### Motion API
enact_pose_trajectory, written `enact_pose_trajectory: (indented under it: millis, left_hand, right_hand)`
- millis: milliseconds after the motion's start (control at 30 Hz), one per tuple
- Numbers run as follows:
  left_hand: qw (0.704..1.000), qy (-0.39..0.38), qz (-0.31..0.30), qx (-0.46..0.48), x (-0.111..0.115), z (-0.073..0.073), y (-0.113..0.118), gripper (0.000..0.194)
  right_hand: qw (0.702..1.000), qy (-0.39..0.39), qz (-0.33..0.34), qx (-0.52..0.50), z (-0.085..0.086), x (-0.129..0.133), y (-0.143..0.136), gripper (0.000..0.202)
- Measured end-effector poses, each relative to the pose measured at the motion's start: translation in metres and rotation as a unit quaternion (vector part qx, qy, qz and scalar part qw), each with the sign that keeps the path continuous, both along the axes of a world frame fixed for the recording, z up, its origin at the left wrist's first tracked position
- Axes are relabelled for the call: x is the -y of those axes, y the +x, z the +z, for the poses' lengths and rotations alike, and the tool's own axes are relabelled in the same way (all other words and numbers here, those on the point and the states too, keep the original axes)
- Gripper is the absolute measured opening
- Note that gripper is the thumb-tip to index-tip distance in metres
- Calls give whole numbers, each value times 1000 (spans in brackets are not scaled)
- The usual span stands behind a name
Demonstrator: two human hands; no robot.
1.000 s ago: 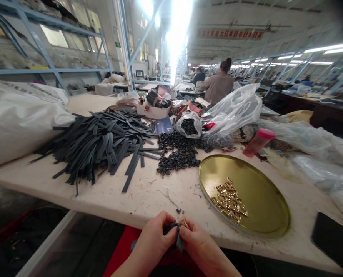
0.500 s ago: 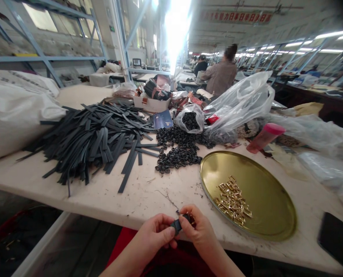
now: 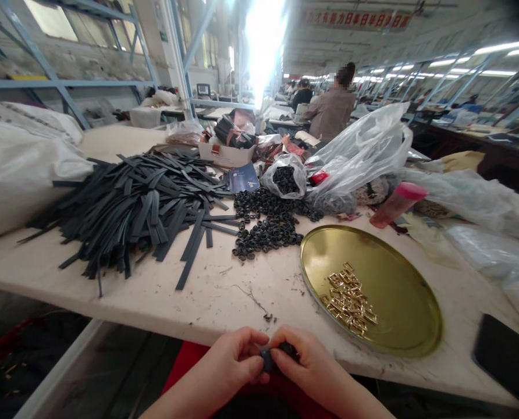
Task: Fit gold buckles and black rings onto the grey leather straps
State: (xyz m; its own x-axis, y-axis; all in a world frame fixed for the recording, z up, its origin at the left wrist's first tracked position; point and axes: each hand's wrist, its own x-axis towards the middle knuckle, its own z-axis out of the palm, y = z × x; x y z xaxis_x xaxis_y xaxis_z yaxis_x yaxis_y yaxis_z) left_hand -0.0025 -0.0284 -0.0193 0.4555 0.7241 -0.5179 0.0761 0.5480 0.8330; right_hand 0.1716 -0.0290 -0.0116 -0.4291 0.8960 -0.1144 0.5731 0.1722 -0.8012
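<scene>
At the near edge of a pale worktable [image 3: 224, 291], a left hand [image 3: 237, 364] and a right hand [image 3: 305, 364] meet, fingers curled tight around a small black piece [image 3: 272, 356] pinched between them, most of it hidden by the fingertips; it may be a folded strap end, though the view is too poor to be sure. Beyond the hands, a heap of black strips [image 3: 141, 209] spreads over the left of the table, a scatter of black rings [image 3: 268, 227] lies in the middle, and a round gold tray [image 3: 399, 291] holding a cluster of gold buckles [image 3: 349, 299] sits to the right. A clear bag of rings [image 3: 285, 177], a large crumpled plastic bag [image 3: 364, 151] and a pink-capped bottle [image 3: 397, 203] crowd the far side, with a white sack [image 3: 19, 169] at far left and a dark phone [image 3: 506, 358] near the right corner. The tabletop is scuffed and flecked with scraps; bare space runs along its front edge between strips and tray. Behind, a long factory hall holds blue metal racks [image 3: 67, 81], and a seated person [image 3: 331, 110] faces away.
</scene>
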Motion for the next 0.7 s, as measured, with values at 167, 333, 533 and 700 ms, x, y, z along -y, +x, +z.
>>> enact_pose_trajectory:
  millis: [167,333,533,700]
  left_hand:
    - [1000,0,9,7,-1,2,3,26]
    - [997,14,-65,-28,-3,7,3,19]
    - [971,92,-187,-120,-7,17,-4,22]
    - [960,129,-201,-149,-11,10,4,30]
  right_hand:
    - [999,17,-19,-44,-9,5,-3,9]
    - [995,29,-38,-83,-23,13,0,17]
    - [994,109,-10,3,-33,14,1,21]
    - [989,149,9,4,-41,9,-5,21]
